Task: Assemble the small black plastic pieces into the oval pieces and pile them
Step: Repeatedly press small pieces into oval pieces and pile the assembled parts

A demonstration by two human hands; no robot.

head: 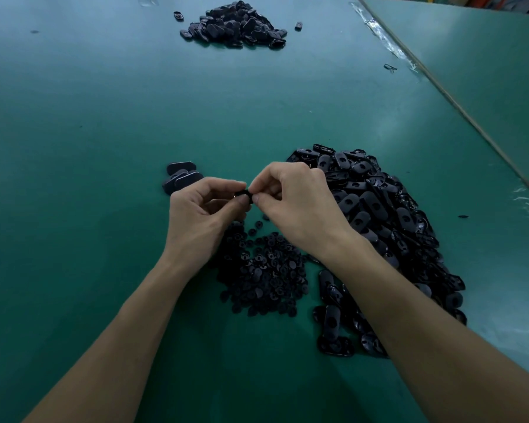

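Head view. We see the left hand [200, 216] and the right hand [298, 206] meeting above the green counter [74, 123]. Their fingers are curled, and both pinch one black plastic piece [244, 196] between thumb and fingertips. The fingers hide most of it, so we cannot tell its shape. Below the hands lies a heap of small round black plastic pieces [263, 270]. Just to its right spreads a large heap of black oval plastic pieces [379, 215]. A few stacked dark oval pieces [180, 177] lie beside the left hand. A further black pile [235, 24] sits well apart at the far side.
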